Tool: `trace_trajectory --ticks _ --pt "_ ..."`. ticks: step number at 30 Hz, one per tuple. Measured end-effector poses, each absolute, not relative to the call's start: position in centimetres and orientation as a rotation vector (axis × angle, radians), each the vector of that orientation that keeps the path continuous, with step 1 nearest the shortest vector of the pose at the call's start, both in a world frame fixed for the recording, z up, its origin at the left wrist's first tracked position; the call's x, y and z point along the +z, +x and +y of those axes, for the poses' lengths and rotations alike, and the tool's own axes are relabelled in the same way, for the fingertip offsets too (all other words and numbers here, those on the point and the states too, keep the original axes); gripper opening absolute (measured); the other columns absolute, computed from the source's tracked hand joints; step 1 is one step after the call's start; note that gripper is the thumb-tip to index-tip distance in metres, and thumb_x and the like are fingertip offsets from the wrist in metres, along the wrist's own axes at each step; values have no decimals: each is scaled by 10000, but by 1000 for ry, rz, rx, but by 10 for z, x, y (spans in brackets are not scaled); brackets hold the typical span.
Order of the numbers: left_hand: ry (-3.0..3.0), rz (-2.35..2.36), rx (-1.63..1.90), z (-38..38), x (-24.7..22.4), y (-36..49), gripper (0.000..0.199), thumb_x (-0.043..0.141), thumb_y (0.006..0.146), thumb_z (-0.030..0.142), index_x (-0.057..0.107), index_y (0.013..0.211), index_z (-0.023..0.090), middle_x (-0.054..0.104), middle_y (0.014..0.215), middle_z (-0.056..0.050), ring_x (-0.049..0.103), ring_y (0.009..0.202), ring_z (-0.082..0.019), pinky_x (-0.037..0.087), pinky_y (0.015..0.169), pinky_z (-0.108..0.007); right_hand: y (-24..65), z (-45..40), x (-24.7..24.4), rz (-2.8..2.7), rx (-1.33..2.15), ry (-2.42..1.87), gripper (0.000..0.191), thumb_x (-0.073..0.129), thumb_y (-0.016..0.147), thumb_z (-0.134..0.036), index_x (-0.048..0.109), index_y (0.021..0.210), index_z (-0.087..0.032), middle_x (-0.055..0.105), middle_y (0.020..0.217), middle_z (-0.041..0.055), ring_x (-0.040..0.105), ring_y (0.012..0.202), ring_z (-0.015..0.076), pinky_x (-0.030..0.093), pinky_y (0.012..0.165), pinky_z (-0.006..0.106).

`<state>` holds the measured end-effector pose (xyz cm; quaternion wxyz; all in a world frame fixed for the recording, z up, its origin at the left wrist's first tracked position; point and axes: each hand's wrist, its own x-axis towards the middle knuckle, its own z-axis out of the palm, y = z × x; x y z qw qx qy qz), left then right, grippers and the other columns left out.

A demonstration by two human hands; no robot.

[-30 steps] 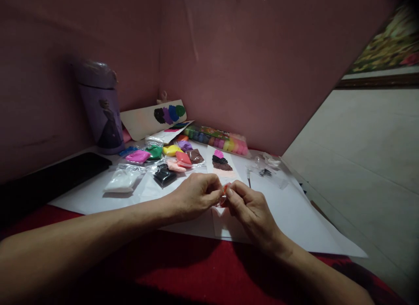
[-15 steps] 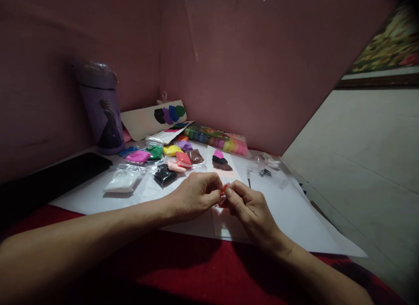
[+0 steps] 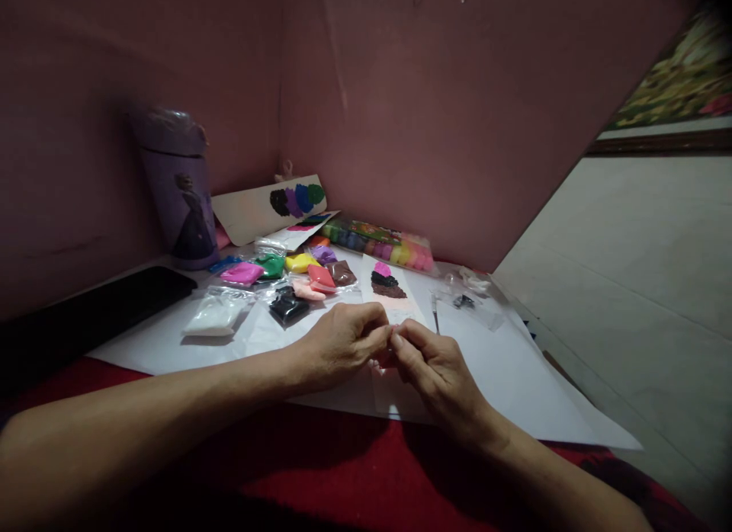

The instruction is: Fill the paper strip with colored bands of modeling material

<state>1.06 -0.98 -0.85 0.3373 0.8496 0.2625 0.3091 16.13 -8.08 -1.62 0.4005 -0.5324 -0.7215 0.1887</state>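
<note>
My left hand [image 3: 343, 338] and right hand [image 3: 438, 368] pinch a small, shiny clear-plastic packet with reddish contents [image 3: 384, 360] between fingertips — it hangs over the near part of the narrow white card strip patched pink, black and brown [image 3: 390, 288]. I'd best grip film only, pinches close — pressing the filling could squash it.

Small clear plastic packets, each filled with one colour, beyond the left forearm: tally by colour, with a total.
White packet: 1
Black packet: 1
Magenta packet: 1
Blue packet: 1
Green packet: 1
Yellow packet: 1
Orange packet: 1
Purple packet: 1
Red packet: 1
Brown packet: 1
Peach packet: 1
Total in view: 11
</note>
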Motion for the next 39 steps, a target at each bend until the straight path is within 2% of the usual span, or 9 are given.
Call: trace_trajectory --ticks 7,12,23,30,39 --pt "2141 649 777 -14 -3 10 104 494 799 172 579 766 122 607 686 -13 511 614 -102 357 515 -200 163 -81 -17 -1766 480 -1371 271 423 918 -299 530 701 -179 567 614 -13 489 542 94 371 512 197" --pt "2165 656 787 -14 -5 9 153 472 828 221 560 737 135 604 669 -4 515 612 -105 372 549 -215 163 -83 -17 -1818 503 -1332 282 404 928 -304 541 719 -173 561 632 -9 484 554 94 371 526 202" --pt "2191 649 803 -11 -9 11 202 448 852 239 552 711 138 571 641 7 481 587 -93 339 523 -205 162 -82 -18 -1824 517 -1329 277 394 929 -305 529 727 -172 553 648 -4 468 566 98 372 541 213" --pt "2136 605 787 -14 -4 10 90 477 801 161 559 778 131 589 687 -3 516 620 -99 366 529 -195 162 -83 -16 -1796 510 -1347 289 412 923 -310 541 705 -171 584 625 -1 484 545 97 378 533 209" --pt "2187 618 794 -14 -7 8 131 445 817 155 545 734 142 583 650 9 504 598 -90 360 544 -197 162 -82 -15 -1854 528 -1298 276 401 926 -279 525 702 -176 564 641 -9 479 560 93 378 544 206"
